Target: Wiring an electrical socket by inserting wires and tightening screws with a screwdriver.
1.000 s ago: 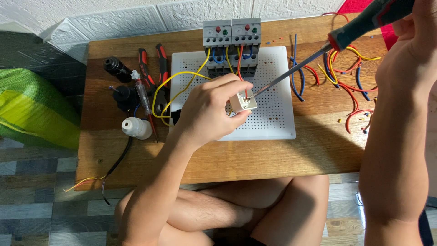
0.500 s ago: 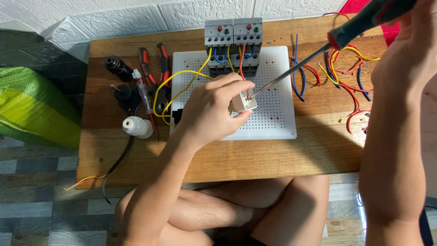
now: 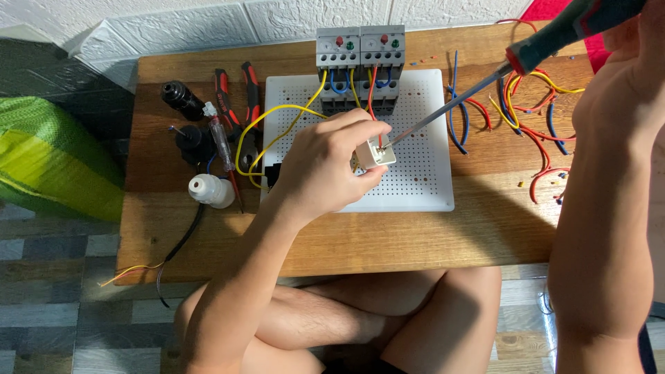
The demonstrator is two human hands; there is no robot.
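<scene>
My left hand [image 3: 325,163] grips a small white plastic socket part [image 3: 380,154] above the white perforated mounting board [image 3: 429,187]. A red wire runs from the part up toward two grey relay blocks [image 3: 360,52] at the board's far edge. My right hand [image 3: 641,31], at the top right corner and partly cut off by the frame, holds a screwdriver [image 3: 485,83] with a red and dark green handle. Its long shaft slants down-left and the tip sits in the white part.
The board lies on a low wooden table [image 3: 388,239]. Red-handled pliers [image 3: 235,93], a tester screwdriver [image 3: 225,149], black parts [image 3: 181,99] and a white lamp holder [image 3: 211,191] lie left. Loose coloured wires [image 3: 537,135] lie right. A green bag [image 3: 55,163] sits on the floor.
Both hands hold nearly the same pose. The screwdriver tip stays at the white part, with only a slight shift of the left hand.
</scene>
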